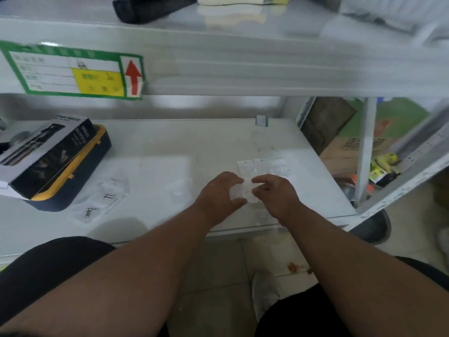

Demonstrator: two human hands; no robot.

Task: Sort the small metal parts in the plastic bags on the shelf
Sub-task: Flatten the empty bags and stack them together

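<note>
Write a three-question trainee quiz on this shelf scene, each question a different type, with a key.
1. True or false: both hands hold the same clear plastic bag.
2. Which lies on the shelf left of the hands? A. two small metal parts in bags B. a red cup C. a pair of scissors
3. Fill in: the black box rests on a case with a ____ rim.

Key:
1. True: the left hand and right hand both pinch it.
2. A: the metal parts lie in clear bags near the yellow-rimmed case.
3. yellow
</note>
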